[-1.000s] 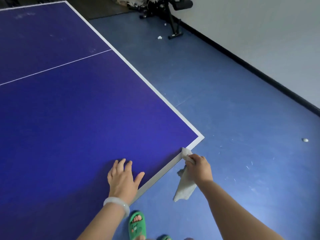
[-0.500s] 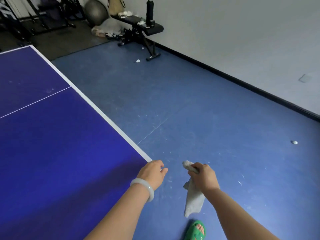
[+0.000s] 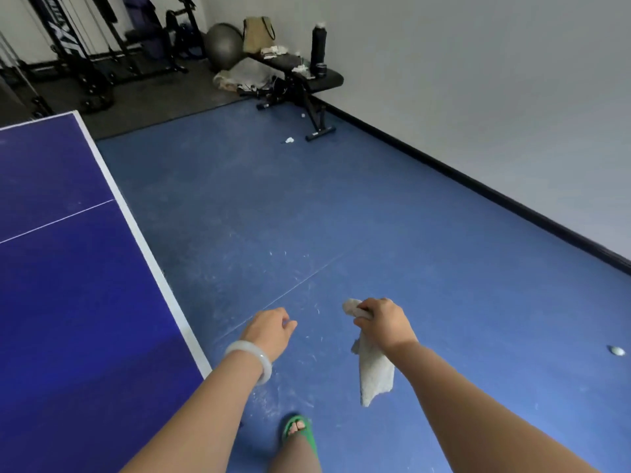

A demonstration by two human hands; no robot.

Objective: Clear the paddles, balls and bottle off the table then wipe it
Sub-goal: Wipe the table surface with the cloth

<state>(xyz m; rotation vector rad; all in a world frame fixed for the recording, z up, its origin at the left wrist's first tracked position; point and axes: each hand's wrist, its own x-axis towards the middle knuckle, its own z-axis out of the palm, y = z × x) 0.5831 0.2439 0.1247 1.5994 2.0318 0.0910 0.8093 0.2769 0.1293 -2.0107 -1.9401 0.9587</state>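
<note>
Grey cloth (image 3: 374, 368) hanging from right hand (image 3: 386, 322)

The blue table (image 3: 68, 302) with white lines stood bare at my left. A black bottle (image 3: 318, 42) stood upright on a far bench, and a white ball (image 3: 618, 350) lay on the floor at my right.

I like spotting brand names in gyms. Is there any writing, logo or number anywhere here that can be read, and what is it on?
White lettering on the black gym rack upright: large slanted letters, too blurred and cut off to read with certainty.
Black bottle on the bench: no legible label.
Tan bag: no print visible.
Table, cloth in the right hand, bracelet, green sandal: only plain white lines on the table, no text.
</note>
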